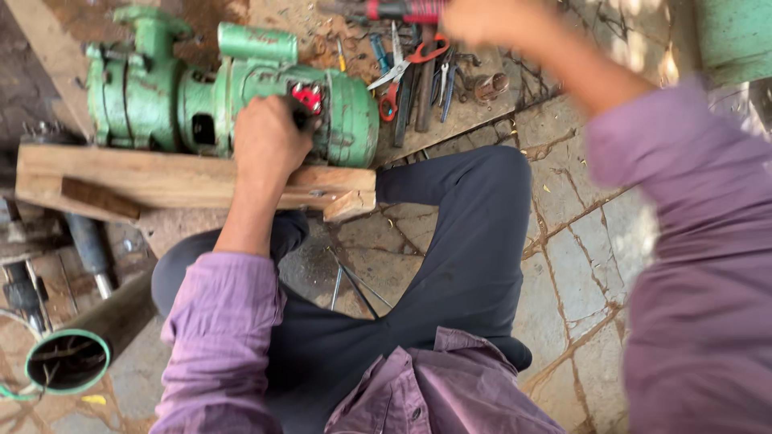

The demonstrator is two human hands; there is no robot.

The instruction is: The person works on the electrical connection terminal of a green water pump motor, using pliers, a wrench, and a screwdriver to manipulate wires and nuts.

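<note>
Gripping the red terminal block (306, 98) on the green motor (233, 88) — left hand (269, 141) clenched; right hand (482, 20) blurred, grip untellable — steadying needed next.

Matt green metal pump (161, 96); rough wood plank (177, 181)

Repair workshop: green motor pump (233, 88) on wooden beam (193, 181), scattered hand tools (418, 76), stone-paved floor (579, 241).

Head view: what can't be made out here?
- Left hand: its fingers hide whatever they hold against the green motor, beside the red terminal piece.
- Right hand: blurred and cut by the top edge; its grip on anything is unreadable.
- Tools on the floor: overlapping, too small to identify individually, apart from red-handled scissors.
</note>
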